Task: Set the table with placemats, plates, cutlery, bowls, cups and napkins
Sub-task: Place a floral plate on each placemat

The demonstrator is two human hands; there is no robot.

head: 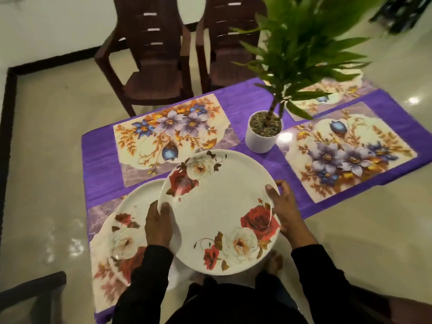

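I hold a white plate with red and white roses (219,211) in the air above the near edge of the table. My left hand (159,224) grips its left rim and my right hand (284,206) grips its right rim. Under it, a second rose plate (131,220) lies on the near-left floral placemat (100,272). Another placemat (168,134) lies at the far left, one (346,155) at the right, and one more (327,94) at the far right behind the plant. All rest on a purple tablecloth (100,160).
A potted plant in a white pot (263,134) stands mid-table, its leaves reaching over the far right. Two dark brown chairs (149,66) (226,50) stand at the far side. A dark chair arm (32,291) shows at the lower left.
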